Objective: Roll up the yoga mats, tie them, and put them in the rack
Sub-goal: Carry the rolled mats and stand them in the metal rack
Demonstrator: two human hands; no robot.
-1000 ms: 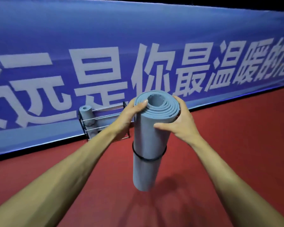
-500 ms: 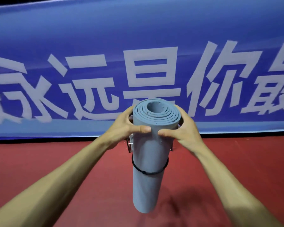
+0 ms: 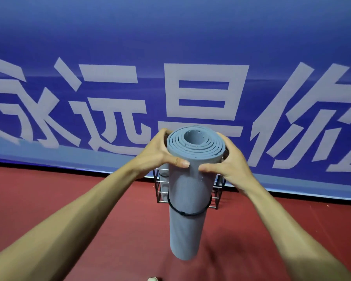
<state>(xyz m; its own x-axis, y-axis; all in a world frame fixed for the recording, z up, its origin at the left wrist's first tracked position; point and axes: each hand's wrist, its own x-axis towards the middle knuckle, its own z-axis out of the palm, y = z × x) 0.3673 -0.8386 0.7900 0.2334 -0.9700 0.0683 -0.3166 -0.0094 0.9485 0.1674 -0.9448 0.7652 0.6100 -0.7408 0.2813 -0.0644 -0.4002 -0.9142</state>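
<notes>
Mat, yoga, one: grey-blue foam, matte, rolled into a tight upright cylinder. The top end shows a spiral of layers round a hollow, round core. The mat is held in front of the rack, and its lower end appears to hang clear of the floor.

Cord, black, thin: one loop round the roll about mid-length, slightly slanted.

Left hand: fingers wrapped round the roll's upper left side, thumb pressed across the front below the rim.

Right hand: same firm hold on the right side, thumb tip close to the left thumb.

Rack: thin metal wire with horizontal bars, standing on the floor against the banner and mostly hidden behind the roll. A second roll, grey-blue, shows through the wires at its left, largely hidden.

Floor: red, smooth, faintly grained.

Banner: blue, glossy fabric with large white characters.
</notes>
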